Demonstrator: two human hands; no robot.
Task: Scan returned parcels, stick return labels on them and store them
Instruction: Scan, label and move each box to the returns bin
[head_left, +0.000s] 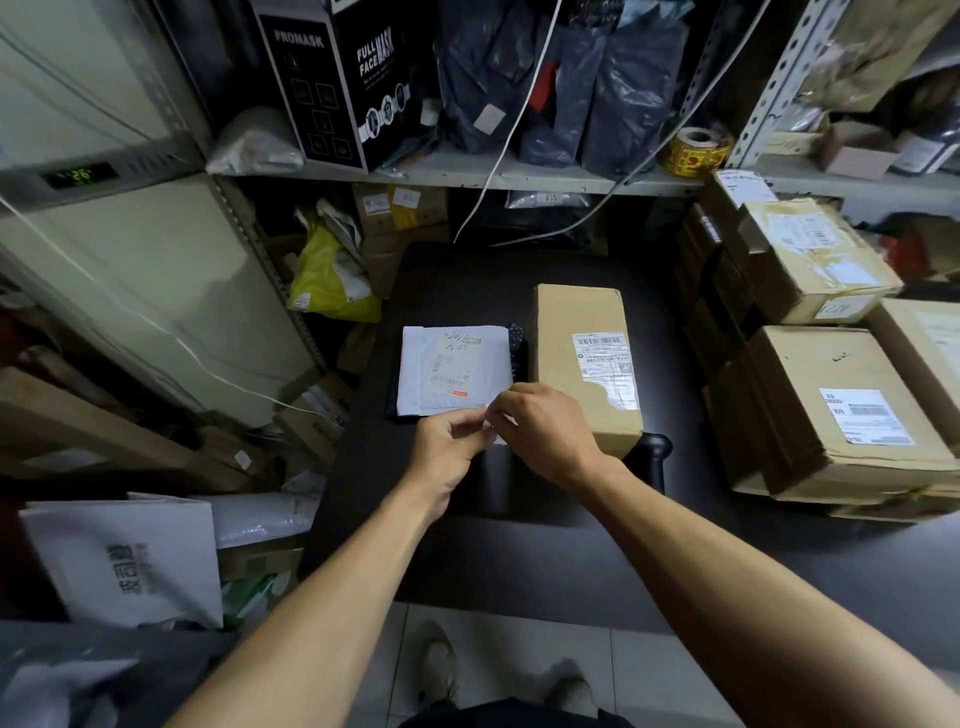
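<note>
Both hands' grip, left hand and right hand, pinches a flimsy return label; hold edges; white parcel lies just beyond.

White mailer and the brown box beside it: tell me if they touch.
Apart. The head view shows a dark strip of black bubble wrap between the white mailer and the brown box.
</note>
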